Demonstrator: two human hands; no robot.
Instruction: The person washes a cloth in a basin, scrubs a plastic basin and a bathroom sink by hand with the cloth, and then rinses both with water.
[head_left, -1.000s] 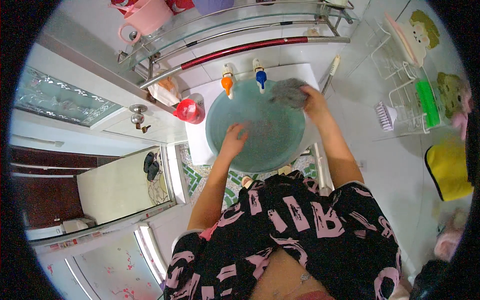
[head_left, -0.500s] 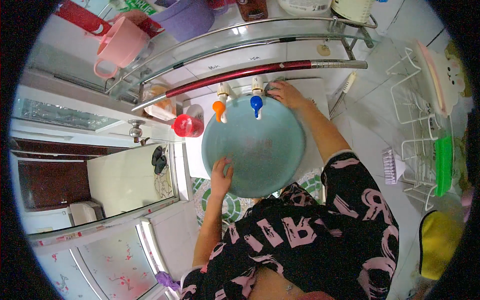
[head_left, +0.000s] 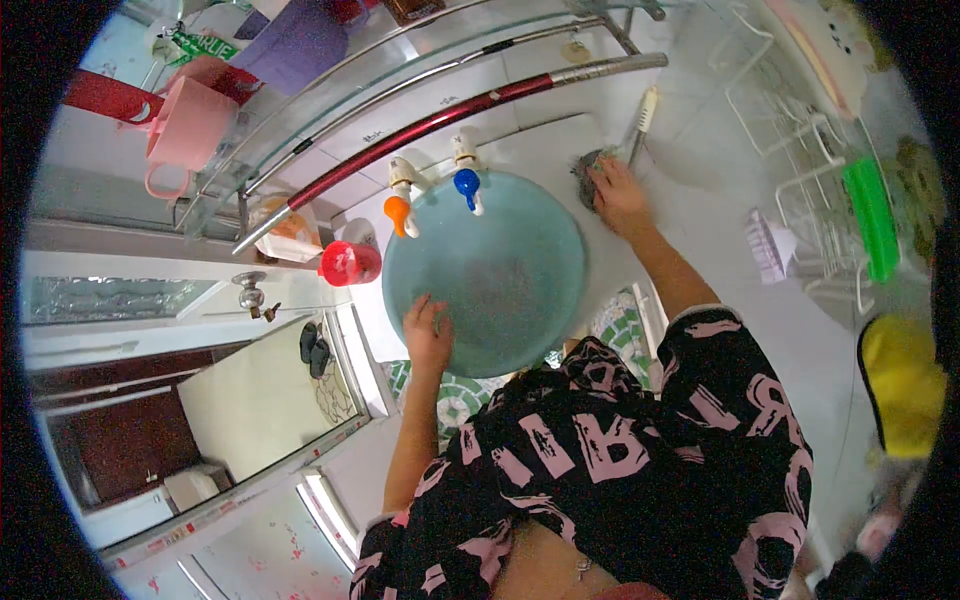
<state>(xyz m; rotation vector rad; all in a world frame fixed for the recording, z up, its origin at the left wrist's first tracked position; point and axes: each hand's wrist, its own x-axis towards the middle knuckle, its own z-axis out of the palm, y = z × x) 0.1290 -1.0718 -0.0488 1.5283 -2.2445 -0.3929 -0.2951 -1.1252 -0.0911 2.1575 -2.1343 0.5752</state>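
A wide blue-green basin (head_left: 555, 320) stands on a white counter (head_left: 570, 135) below two taps, one with an orange handle (head_left: 397, 214) and one with a blue handle (head_left: 466, 187). At the basin's near left rim my left hand (head_left: 428, 338) rests with its fingers apart over the inside, holding nothing. To the right of the basin, my right hand (head_left: 622, 200) presses a dark grey scouring pad (head_left: 586, 178) on the counter's right side. My right fingers partly cover the pad.
A red cup (head_left: 350, 263) stands left of the basin. Across the back run a red bar (head_left: 430, 128) and a glass shelf with a pink cup (head_left: 190, 130). A long-handled brush (head_left: 644, 115) is near the pad. A white wire rack (head_left: 800, 180) hangs at right.
My right hand has moved with the pad from behind the basin to its right side. My left hand stays at the near left rim. The whole view has shifted and tilted.
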